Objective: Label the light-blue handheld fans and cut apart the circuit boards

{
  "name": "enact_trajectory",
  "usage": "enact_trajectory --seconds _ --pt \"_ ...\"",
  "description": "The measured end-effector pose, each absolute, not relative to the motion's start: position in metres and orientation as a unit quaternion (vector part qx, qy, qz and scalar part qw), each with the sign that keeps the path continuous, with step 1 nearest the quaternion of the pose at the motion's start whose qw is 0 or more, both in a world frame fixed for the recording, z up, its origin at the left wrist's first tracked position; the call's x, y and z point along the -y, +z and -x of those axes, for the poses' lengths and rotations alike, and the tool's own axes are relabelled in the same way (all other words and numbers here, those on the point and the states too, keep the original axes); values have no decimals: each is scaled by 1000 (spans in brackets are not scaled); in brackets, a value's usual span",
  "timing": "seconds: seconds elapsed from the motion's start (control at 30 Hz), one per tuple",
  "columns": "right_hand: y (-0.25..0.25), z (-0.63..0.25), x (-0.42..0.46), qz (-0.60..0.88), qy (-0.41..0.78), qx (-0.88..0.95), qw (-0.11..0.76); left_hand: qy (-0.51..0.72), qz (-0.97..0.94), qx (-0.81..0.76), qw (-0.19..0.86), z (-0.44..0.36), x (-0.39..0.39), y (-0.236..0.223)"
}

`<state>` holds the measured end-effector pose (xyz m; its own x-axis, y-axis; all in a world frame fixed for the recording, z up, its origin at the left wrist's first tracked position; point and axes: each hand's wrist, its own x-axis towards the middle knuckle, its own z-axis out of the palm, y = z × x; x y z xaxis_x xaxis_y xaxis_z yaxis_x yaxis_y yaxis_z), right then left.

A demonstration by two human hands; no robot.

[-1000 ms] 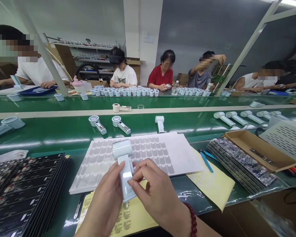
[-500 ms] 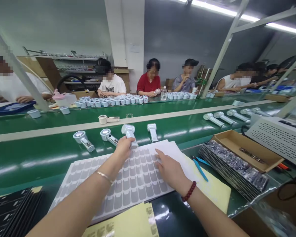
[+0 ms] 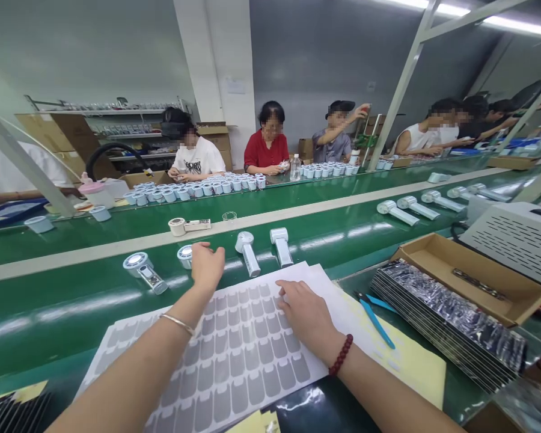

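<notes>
My left hand (image 3: 208, 264) reaches over a pale blue handheld fan (image 3: 186, 257) on the green belt, its fingers apart and the fan's handle hidden behind it. Whether it touches that fan, I cannot tell. To its right lie two more handheld fans, a nearer one (image 3: 247, 254) and one beyond (image 3: 281, 246), heads pointing away. Another fan (image 3: 145, 272) with its inner parts showing in the handle lies at the left. My right hand (image 3: 304, 310) rests, fingers stretched out, on the right part of a sheet of grey stickers (image 3: 225, 361).
Blue pliers (image 3: 375, 322) lie on yellow backing paper at the right, beside a stack of wrapped parts (image 3: 451, 313) and a cardboard box (image 3: 482, 282). A white fan (image 3: 189, 225) lies farther back. Co-workers sit across the belt behind rows of blue cups (image 3: 198, 187).
My left hand has let go of a fan, which now lies on the belt, and has moved left to another fan. My right hand stays on the sheet. The view has shifted slightly.
</notes>
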<state>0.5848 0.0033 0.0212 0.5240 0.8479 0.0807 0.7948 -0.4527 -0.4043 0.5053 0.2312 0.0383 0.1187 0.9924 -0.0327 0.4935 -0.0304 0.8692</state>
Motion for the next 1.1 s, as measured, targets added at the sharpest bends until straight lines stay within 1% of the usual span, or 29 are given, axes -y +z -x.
enact_trajectory --seconds 0.17,0.23,0.33,0.4,0.5,0.63,0.7,0.77,0.83,0.9,0.97,1.0,1.1 --pt "13 -585 -3 837 53 489 239 202 -591 -639 448 -474 -249 45" --pt "8 -584 -4 841 40 476 255 195 -558 -646 483 -472 -249 41" --pt "2 -582 -2 839 45 455 296 240 -500 -629 545 -477 -242 39" --pt "-1 -582 0 825 62 446 341 285 -456 -598 594 -480 -233 46" --pt "-6 -587 1 789 96 427 432 339 -396 -521 675 -475 -209 69" --pt "-9 -601 -1 715 164 390 556 350 -350 -395 774 -441 -156 104" --pt "-2 -601 2 678 188 370 607 340 -336 -354 804 -416 -124 114" --pt "12 -590 9 644 205 353 648 339 -321 -351 811 -392 -95 116" --pt "28 -564 21 613 232 346 671 344 -282 -390 806 -372 -70 111" --pt "42 -528 36 574 288 349 682 356 -218 -434 799 -358 -52 104" --pt "50 -489 49 494 392 338 699 376 -141 -457 794 -350 -40 98" --pt "52 -470 54 466 425 335 700 384 -102 -460 794 -346 -36 96" --pt "51 -426 59 448 452 322 701 392 -4 -456 799 -339 -28 95"
